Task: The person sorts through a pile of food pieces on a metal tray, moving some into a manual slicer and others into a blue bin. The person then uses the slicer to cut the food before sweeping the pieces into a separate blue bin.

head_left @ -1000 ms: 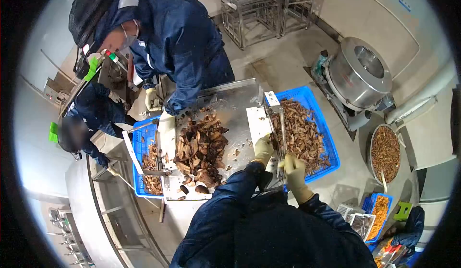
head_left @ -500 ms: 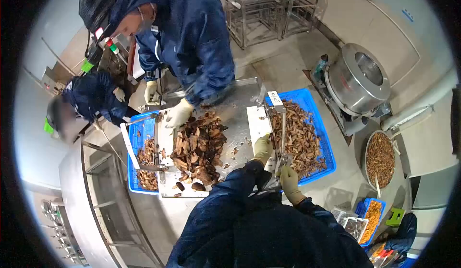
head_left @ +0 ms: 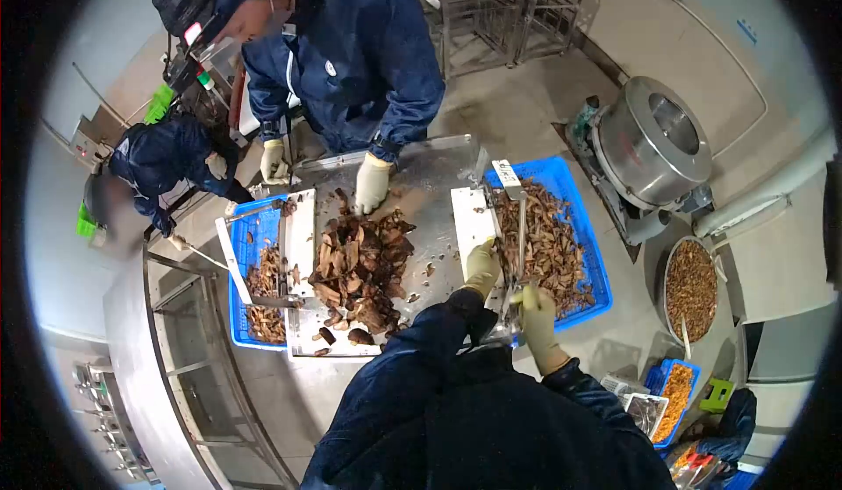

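My left hand (head_left: 481, 268), in a pale glove, is closed at the lower part of the white board (head_left: 473, 218), on the right side of the metal tray (head_left: 434, 174); what its fingers hold is hidden. My gloved right hand (head_left: 538, 325) is closed round the lower end of the cutter's long blade arm (head_left: 522, 240). To the right of the board, a blue basket (head_left: 599, 253) holds brown slices. Large dark brown pieces (head_left: 358, 266) lie heaped on the tray, left of my hands.
A co-worker's gloved hand (head_left: 373, 185) touches the heap's top. A second cutter (head_left: 233, 262) stands over the left blue basket (head_left: 237, 314). Further right are a steel drum machine (head_left: 653, 143) and a round pan (head_left: 668, 284). Another person (head_left: 175, 170) is at far left.
My right hand has risen a little, with the blade arm's lower end. The co-worker's hand has moved right, from the left board to the heap's top.
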A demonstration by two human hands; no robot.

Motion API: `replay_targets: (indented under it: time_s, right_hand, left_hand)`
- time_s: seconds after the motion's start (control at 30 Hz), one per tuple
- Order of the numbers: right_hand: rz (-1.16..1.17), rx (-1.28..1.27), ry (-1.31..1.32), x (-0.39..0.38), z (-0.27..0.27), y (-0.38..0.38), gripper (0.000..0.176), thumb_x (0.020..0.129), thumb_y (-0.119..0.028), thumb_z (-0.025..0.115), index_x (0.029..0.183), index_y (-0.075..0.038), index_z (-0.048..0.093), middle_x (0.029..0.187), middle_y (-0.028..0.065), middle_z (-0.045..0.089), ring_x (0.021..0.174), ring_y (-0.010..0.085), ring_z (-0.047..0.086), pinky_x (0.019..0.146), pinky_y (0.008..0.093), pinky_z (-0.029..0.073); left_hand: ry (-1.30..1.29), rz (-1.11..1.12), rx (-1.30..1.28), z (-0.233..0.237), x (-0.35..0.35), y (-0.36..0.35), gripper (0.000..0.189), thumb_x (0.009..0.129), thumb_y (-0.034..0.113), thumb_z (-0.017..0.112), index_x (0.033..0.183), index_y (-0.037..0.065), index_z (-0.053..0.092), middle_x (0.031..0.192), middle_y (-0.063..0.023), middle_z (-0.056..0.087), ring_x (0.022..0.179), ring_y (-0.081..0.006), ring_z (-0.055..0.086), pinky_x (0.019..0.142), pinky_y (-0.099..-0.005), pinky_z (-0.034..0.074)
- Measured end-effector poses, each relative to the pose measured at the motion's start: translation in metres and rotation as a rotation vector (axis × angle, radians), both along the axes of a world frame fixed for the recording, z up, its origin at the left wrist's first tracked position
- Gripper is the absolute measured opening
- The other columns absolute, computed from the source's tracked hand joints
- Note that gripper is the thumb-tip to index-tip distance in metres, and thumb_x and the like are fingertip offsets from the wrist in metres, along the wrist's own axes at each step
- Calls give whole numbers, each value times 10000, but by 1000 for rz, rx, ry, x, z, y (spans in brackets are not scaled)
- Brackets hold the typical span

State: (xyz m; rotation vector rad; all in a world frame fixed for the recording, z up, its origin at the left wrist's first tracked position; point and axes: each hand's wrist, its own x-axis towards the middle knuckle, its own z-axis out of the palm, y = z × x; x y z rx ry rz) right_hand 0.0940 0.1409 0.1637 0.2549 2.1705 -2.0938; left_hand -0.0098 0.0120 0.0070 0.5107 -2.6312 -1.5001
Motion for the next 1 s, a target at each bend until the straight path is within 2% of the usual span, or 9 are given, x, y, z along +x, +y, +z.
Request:
replay_targets:
  time_s: [0.1, 0.27, 0.37, 0.53, 0.6, 0.63, 0.77, 0.9, 1.0]
  right_hand:
    - [-3, 102, -3, -8, 29, -1, 306, 996, -171, 524, 781, -7, 667, 701, 5, 602, 651, 69, 495, 587, 256, 392]
    - [-30, 203, 230, 21, -101, 17, 336, 1016, -196, 517, 750, -36, 646, 569, -33, 501, 494, 54, 432, 477, 252, 337]
    - [36, -5, -41, 14, -61, 18, 246, 993, -154, 534, 839, -27, 677, 651, -9, 558, 572, 65, 488, 513, 249, 386]
    - [-89, 136, 387, -3, 52, -13, 255, 1010, -180, 502, 945, -18, 688, 655, -25, 529, 588, 53, 460, 547, 237, 368]
    - [-11, 52, 296, -4, 54, -11, 282, 1018, -203, 493, 942, -14, 686, 643, -30, 515, 582, 48, 451, 543, 236, 357]
    - [37, 75, 272, -4, 50, -6, 303, 1023, -217, 487, 924, -11, 686, 637, -29, 510, 581, 49, 450, 542, 238, 355]
    - [115, 104, 150, -10, 21, 2, 459, 1049, -310, 472, 746, -17, 653, 613, -15, 538, 565, 54, 444, 532, 245, 344]
    - [124, 265, 146, 3, -18, 12, 556, 1052, -360, 456, 646, -23, 631, 591, 58, 587, 528, 130, 513, 536, 308, 402]
    - [99, 366, 98, 11, -63, 14, 578, 1053, -371, 438, 634, -23, 631, 602, 91, 607, 544, 183, 568, 568, 351, 450]
  left_hand:
    - [-39, 28, 52, -23, -4, 5, 320, 881, 111, 579, 1182, 87, 685, 937, -171, 701, 896, -342, 676, 803, -398, 521]
    - [-50, -11, -13, 5, -1, 3, 310, 914, 95, 531, 1186, 86, 679, 948, -171, 699, 937, -343, 668, 821, -384, 507]
    - [-80, -35, 55, -1, -4, -4, 340, 902, 89, 525, 1203, 78, 682, 1004, -177, 707, 950, -331, 676, 846, -380, 522]
    - [-18, -64, 16, 7, 1, -3, 302, 915, 98, 526, 1168, 73, 690, 942, -160, 705, 882, -305, 667, 794, -366, 514]
    - [40, -56, 46, -7, -2, -3, 268, 946, 116, 545, 1168, 96, 694, 884, -124, 693, 803, -259, 648, 755, -352, 500]
    - [-152, 113, 695, -46, -19, 1, 265, 963, 117, 534, 1173, 84, 693, 873, -70, 689, 767, -195, 616, 730, -313, 486]
    - [-91, 73, 445, -57, -17, 9, 236, 991, 68, 530, 1157, -16, 676, 862, -22, 647, 724, -112, 553, 660, -245, 452]
    - [-36, -61, 6, -22, -6, 1, 273, 960, 59, 545, 1196, 1, 668, 938, -65, 685, 800, -175, 624, 710, -281, 491]
    - [-20, 40, 324, -52, -17, 6, 349, 859, 77, 545, 1180, 73, 682, 976, -215, 682, 935, -387, 647, 814, -436, 511]
